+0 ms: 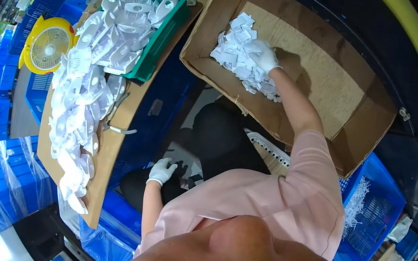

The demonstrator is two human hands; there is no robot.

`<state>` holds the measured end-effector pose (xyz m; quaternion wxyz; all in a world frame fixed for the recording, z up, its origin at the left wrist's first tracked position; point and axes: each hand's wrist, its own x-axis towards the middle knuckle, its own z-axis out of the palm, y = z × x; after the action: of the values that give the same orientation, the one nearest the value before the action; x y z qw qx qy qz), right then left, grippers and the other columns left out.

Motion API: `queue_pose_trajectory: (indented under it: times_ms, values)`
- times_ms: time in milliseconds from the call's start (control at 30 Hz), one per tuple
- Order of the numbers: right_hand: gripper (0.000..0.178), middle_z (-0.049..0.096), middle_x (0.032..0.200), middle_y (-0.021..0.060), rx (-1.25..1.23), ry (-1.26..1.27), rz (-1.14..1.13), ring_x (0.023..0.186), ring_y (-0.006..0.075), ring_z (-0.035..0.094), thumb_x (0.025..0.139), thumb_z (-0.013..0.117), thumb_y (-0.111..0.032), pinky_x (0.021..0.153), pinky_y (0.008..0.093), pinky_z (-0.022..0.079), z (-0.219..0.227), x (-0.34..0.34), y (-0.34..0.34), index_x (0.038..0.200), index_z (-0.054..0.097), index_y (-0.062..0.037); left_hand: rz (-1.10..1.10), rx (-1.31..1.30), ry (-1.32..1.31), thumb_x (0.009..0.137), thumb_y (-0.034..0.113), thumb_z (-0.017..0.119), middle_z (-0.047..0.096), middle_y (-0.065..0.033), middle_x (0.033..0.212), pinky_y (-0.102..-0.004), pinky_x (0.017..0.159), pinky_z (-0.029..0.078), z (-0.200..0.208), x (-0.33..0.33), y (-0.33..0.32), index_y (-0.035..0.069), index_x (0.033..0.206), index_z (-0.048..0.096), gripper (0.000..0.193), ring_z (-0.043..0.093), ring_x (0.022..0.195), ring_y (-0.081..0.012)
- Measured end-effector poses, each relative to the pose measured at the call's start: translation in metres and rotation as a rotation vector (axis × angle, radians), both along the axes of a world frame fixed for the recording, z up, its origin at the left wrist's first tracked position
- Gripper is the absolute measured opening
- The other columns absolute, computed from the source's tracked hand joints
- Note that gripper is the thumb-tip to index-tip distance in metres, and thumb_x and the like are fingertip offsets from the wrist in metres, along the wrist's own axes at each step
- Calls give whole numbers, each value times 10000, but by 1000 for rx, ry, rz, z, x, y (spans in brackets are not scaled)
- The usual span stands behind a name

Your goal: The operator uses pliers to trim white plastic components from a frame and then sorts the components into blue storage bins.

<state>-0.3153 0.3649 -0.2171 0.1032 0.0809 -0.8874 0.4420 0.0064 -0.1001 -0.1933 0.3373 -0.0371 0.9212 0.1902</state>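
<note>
The white parts (240, 55) lie heaped in the carton (331, 83) at one o'clock, against its near-left wall. The right hand (264, 55), gloved in white, rests on top of the heap with its fingers curled into the pieces; whether it has any pinched I cannot tell. The pink sleeve (315, 165) runs from it down toward five o'clock.

The left hand (162, 171), also gloved, sits low at seven o'clock over the dark lap (218, 137), fingers loosely bent and closed on nothing that shows. A few small white bits lie just right of it.

At ten o'clock a brown board (113, 139) carries a long spill of larger white moulded pieces (77, 108), and at eleven a green tray (159, 45) holds more of them. A yellow fan (47, 46) stands at nine o'clock. Blue crates (378, 205) sit at four o'clock, one with white shreds inside, and more blue crates are stacked at eight. A white slotted piece (269, 151) pokes out beneath the carton.
</note>
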Motion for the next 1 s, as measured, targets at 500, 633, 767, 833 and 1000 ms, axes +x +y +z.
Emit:
queue_pose_trajectory:
  times_ms: [500,633,767,833,1000]
  values:
    - [380,445,1343,139,538,-254,371,1158,380,482,737,646,-217,996,406,399,65,-17,-58,1116,611,-204,207,967,309,870,118,615,536,-99,1191,-308,946,426,133,-202,182,28,1330,426,504,525,1106,-198]
    - [485,437,1313,157,236,15,175,1213,356,429,682,704,-171,990,380,401,56,24,-19,1143,563,-119,443,716,132,850,313,605,521,-174,1256,-359,958,415,84,-308,233,11,1351,405,619,499,1176,-281]
    - [1027,385,1331,229,263,1,-5,1251,401,376,521,833,-345,1058,421,328,14,33,-7,1391,340,-107,71,78,179,774,433,620,294,-271,1437,-415,1053,336,-32,-401,239,131,1417,364,756,320,1313,-429]
    - [1172,374,1340,235,354,-310,49,1259,411,358,467,852,-406,1068,418,307,10,51,-3,1442,267,-118,249,227,105,754,447,645,247,-264,1456,-416,1064,322,-15,-377,289,143,1429,343,800,326,1310,-427]
    - [890,434,1273,193,130,-124,0,1206,383,407,557,826,-366,1016,429,363,7,26,-19,1312,420,-127,395,720,51,718,450,707,271,-229,1442,-413,1063,327,-20,-388,286,174,1433,332,853,353,1298,-376]
